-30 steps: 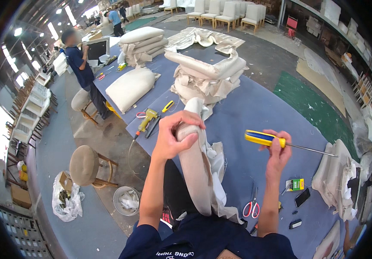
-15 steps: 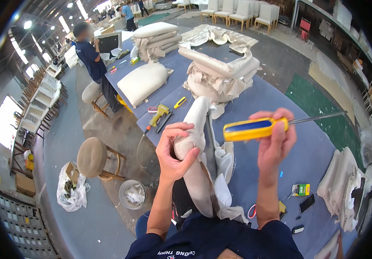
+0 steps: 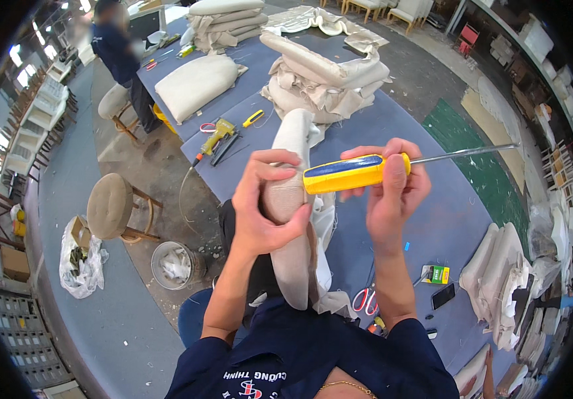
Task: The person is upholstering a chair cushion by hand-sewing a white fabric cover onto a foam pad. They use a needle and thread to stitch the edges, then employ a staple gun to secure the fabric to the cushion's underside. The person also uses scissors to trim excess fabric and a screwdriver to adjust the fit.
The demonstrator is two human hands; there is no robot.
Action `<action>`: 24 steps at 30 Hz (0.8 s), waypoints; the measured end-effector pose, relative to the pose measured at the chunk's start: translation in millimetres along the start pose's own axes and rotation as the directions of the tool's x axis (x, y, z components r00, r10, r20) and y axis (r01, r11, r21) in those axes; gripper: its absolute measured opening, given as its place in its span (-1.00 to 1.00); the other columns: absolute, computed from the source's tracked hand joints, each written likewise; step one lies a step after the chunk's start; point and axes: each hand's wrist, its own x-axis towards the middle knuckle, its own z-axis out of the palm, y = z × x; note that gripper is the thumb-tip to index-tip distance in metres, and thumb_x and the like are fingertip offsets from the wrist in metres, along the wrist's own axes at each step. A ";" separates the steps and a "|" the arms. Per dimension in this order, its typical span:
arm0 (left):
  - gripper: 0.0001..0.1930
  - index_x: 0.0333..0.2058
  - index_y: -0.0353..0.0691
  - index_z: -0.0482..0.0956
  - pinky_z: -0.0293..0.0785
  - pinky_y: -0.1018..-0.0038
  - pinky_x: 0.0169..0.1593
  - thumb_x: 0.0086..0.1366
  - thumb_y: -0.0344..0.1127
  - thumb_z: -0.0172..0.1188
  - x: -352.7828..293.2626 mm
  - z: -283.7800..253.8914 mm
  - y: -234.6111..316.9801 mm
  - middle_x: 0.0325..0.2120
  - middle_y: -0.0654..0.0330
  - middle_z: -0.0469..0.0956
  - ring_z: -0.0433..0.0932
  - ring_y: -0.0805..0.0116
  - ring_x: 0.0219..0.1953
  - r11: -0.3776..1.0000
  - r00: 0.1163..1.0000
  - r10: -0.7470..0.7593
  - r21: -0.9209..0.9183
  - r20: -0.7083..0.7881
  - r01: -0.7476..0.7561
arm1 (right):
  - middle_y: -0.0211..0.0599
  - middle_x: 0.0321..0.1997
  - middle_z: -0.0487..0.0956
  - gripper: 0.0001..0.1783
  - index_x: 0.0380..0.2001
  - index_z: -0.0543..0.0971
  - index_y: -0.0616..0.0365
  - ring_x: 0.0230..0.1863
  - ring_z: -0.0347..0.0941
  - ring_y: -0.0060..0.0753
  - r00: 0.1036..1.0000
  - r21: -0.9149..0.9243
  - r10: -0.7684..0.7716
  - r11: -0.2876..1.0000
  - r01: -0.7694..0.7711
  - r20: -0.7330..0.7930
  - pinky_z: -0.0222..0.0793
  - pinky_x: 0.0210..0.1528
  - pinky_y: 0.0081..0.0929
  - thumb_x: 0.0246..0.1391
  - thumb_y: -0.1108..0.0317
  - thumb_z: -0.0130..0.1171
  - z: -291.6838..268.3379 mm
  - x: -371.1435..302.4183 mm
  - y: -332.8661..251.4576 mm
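Upright before me stands a padded chair part covered in beige fabric (image 3: pixel 291 269), its loose cloth edges hanging on the right side. My left hand (image 3: pixel 260 209) grips it around the middle, fingers and thumb wrapped across its rounded front. In my right hand (image 3: pixel 398 199) is a screwdriver (image 3: pixel 343 175) with a yellow and blue handle, held sideways. Its long metal shaft points right, away from the chair part. The handle's butt end lies at the padded part's right edge; whether it touches I cannot tell.
On the blue-grey table (image 3: pixel 426 199) are a yellow-green air stapler (image 3: pixel 219 135), a small yellow-handled tool (image 3: pixel 253 118), scissors (image 3: pixel 365 301) and a phone (image 3: pixel 443 296). Cushions (image 3: pixel 326 73) are stacked beyond. A stool (image 3: pixel 110 207) and a bucket (image 3: pixel 175 265) stand left; a co-worker (image 3: pixel 117 53) is farther off.
My right hand has brought the screwdriver left, its handle end now at the padded part. My left hand keeps its grip. The view has tilted downward.
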 end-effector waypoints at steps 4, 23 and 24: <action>-0.50 -0.10 -0.27 0.46 0.35 0.17 0.25 -0.05 -0.39 0.43 -2.5 -5.6 -1.1 0.03 -0.07 0.48 0.49 0.12 0.11 0.999 0.999 0.041 0.025 -0.008 -0.041 | 0.17 -0.28 0.65 -0.68 -0.10 0.35 0.14 -0.46 0.64 -0.26 0.963 0.261 -0.083 0.953 0.152 -0.255 0.60 -0.55 -0.48 0.46 0.08 -0.08 -21.3 14.5 -24.3; -0.40 0.04 -0.27 0.36 0.32 0.20 0.27 -0.03 -0.39 0.31 8.9 31.9 -0.3 0.00 -0.04 0.53 0.49 0.09 0.12 0.997 0.983 0.001 0.075 0.185 -0.016 | -0.01 -0.20 0.67 -0.75 -0.12 0.46 0.12 -0.52 0.53 -0.47 0.895 0.000 -0.168 0.983 0.184 -0.413 0.46 -0.54 -0.63 0.43 0.16 0.01 -60.1 -27.6 -18.9; -0.38 0.06 -0.28 0.36 0.32 0.20 0.27 -0.03 -0.36 0.32 22.3 51.7 0.7 0.01 -0.04 0.52 0.49 0.09 0.11 0.994 0.970 0.049 0.086 0.237 -0.071 | -0.05 -0.23 0.67 -0.77 -0.12 0.48 0.14 -0.52 0.50 -0.51 0.912 -0.071 -0.120 0.992 0.100 -0.393 0.45 -0.53 -0.61 0.40 0.19 0.06 -60.7 -37.1 -9.6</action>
